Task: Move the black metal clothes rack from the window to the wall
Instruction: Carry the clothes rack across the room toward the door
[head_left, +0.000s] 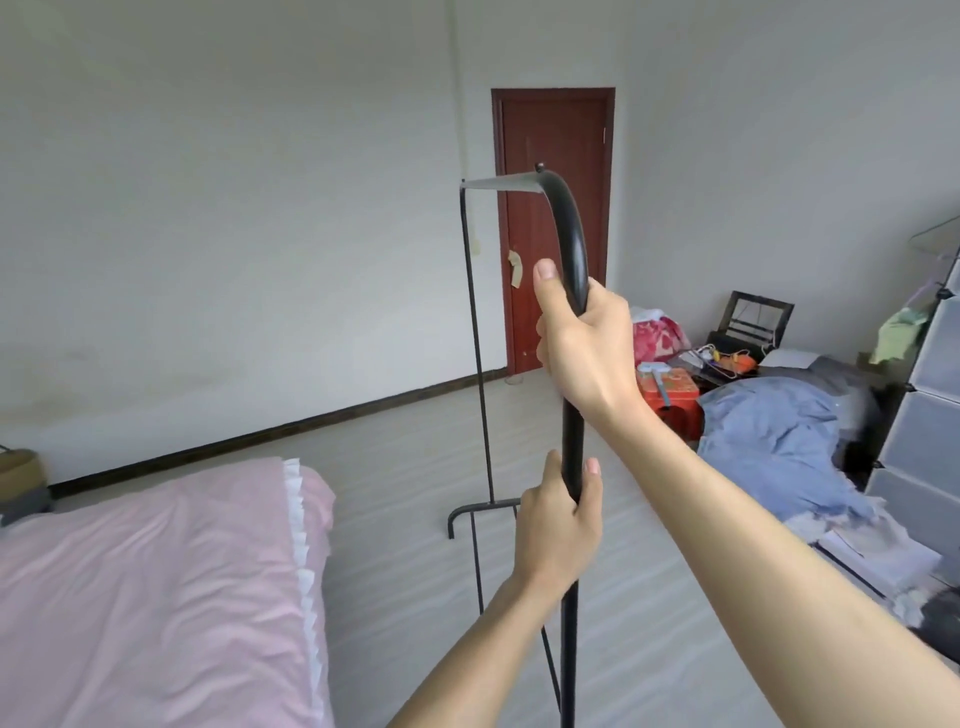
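Observation:
The black metal clothes rack (570, 228) stands in front of me, seen end-on, with its near post running up the middle of the view and its far post (475, 338) and foot (480, 512) further off over the floor. My right hand (582, 343) is shut around the near post just below the top bend. Lower on the same post, my left hand (561, 525) is closed around it too. The rack carries no clothes. Beyond it is the white wall (234, 234) with a dark skirting board.
A bed with a pink cover (156, 587) fills the lower left. A mattress with blue bedding (779, 436) lies at the right, beside red boxes (670, 389) and grey cube shelves (924, 415). A red-brown door (553, 156) is straight ahead. Bare floor lies between the beds.

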